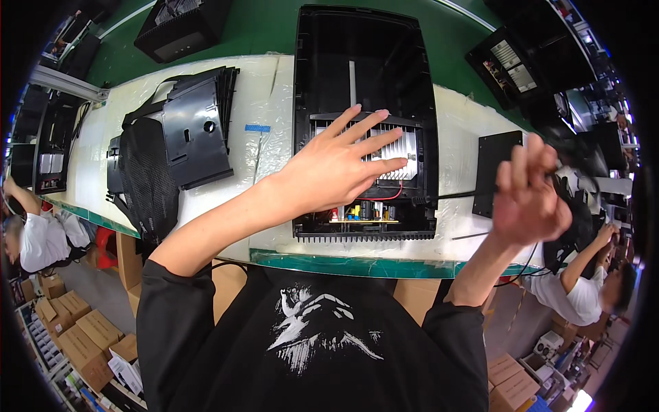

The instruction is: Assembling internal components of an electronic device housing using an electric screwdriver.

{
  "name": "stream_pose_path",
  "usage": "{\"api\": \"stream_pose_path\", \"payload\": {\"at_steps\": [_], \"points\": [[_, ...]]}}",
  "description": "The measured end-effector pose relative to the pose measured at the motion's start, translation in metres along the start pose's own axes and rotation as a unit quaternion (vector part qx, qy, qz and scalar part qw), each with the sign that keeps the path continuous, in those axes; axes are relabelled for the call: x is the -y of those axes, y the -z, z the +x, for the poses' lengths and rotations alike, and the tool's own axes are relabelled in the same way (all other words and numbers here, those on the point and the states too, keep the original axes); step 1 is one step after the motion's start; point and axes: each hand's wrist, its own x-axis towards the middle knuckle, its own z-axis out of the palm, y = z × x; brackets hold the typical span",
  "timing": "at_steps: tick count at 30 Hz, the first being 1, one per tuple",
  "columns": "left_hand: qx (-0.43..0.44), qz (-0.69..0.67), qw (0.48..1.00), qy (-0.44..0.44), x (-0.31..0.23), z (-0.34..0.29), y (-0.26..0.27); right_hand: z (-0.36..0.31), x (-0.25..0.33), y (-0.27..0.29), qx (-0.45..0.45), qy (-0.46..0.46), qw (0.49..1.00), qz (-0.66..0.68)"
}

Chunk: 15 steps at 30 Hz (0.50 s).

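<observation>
A large black plastic housing (364, 62) lies before me on the table. Inside its nearer part are a finned silver metal plate (412, 145), a red wire (390, 198) and a circuit board with small colored components (367, 211). My left hand (343, 158) rests over the finned plate, fingers spread, holding nothing. Raised to the right of the housing is my right hand (528, 199), smeared by motion with its fingers partly bent; I cannot tell whether anything is in it. Beside it lies a flat black panel (495, 161), and a thin black cable (456, 196) runs between panel and housing.
Black plastic panels (195, 137) and a black mesh piece (147, 172) are stacked at left. Blue tape (257, 128) marks the white table covering (268, 89). More black housings (182, 31) stand beyond the table. Co-workers (48, 240) work at both sides; cardboard boxes (86, 347) stand below.
</observation>
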Motion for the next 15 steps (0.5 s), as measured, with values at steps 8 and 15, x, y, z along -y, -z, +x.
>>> {"api": "stream_pose_path", "payload": {"at_steps": [8,15], "points": [[-0.006,-0.087,0.993,-0.08,-0.006,0.017,-0.002,-0.031,0.03,-0.006,0.082,0.082,0.992,0.045],[0.101,-0.137,0.936,-0.308,-0.004,0.076,-0.011,-0.043,0.021,-0.01,-0.13,0.119,0.983,-0.057]]}}
